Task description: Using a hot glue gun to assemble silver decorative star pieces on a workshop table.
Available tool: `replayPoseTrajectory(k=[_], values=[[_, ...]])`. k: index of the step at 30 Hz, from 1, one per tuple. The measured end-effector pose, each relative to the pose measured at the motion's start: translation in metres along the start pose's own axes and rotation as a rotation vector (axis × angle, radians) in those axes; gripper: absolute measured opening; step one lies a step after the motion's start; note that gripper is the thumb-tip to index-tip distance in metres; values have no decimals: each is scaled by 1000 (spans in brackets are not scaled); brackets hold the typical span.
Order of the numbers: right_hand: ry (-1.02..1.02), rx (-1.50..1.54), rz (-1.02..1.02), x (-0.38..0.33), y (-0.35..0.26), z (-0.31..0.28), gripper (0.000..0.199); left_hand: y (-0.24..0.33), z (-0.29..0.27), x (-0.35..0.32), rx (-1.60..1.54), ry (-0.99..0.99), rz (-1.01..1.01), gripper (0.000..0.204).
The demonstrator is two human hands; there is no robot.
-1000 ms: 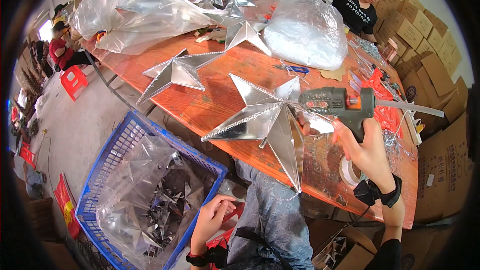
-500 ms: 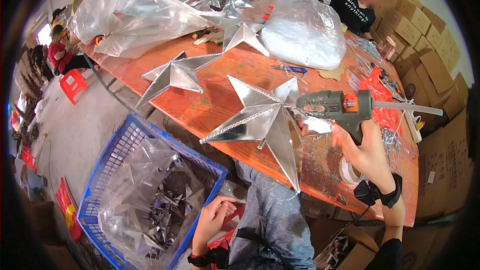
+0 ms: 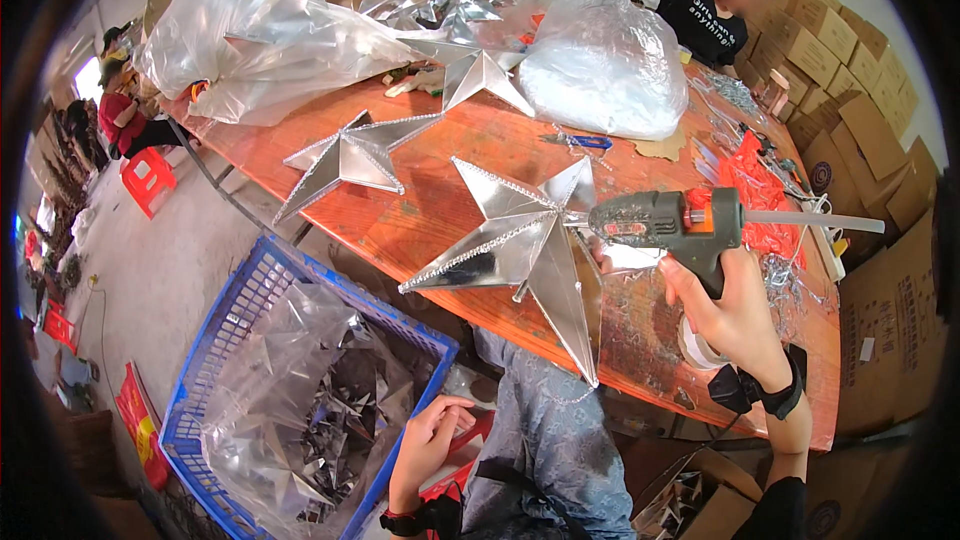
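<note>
My right hand (image 3: 735, 312) grips the handle of a dark green hot glue gun (image 3: 640, 218), with a pale glue stick (image 3: 815, 220) jutting from its back. The gun's nozzle reaches a silver mirror-like star (image 3: 540, 250) at the table's front edge. Beaded strands run along some of that star's ridges, and a loose end hangs below its bottom point. Low in the view, my left hand (image 3: 432, 440) is held beside the blue crate, nothing visible in it, its fingers loosely bent. A second beaded star (image 3: 350, 155) lies farther left on the table.
A blue plastic crate (image 3: 215, 340) with a clear bag of shiny pieces stands below left. On the orange-red table (image 3: 640, 360) are bagged stars (image 3: 270, 30), a full clear bag (image 3: 605, 60), pliers (image 3: 590, 141) and a tape roll (image 3: 697, 345). Across it is a person (image 3: 705, 15).
The view has shifted very slightly. Both hands, the glue gun and the star keep almost the same places.
</note>
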State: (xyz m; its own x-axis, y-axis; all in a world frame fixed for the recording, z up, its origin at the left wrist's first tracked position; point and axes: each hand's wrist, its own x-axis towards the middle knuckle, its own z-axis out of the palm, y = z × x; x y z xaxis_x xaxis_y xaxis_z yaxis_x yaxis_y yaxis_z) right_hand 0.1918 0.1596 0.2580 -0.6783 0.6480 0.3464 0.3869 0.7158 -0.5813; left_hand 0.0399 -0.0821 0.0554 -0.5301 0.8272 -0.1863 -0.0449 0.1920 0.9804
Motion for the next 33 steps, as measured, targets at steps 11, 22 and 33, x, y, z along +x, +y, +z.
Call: replayPoseTrajectory(k=[11,22,33], values=[[-143,41,136,-2,-3,-11,18,-9,0,2,-3,-13,16,23],[-180,205,166,-39,-1,-39,12,32,17,-1,54,-93,91,21],[-55,245,443,-84,65,-85,20,86,67,10,56,-432,109,34]])
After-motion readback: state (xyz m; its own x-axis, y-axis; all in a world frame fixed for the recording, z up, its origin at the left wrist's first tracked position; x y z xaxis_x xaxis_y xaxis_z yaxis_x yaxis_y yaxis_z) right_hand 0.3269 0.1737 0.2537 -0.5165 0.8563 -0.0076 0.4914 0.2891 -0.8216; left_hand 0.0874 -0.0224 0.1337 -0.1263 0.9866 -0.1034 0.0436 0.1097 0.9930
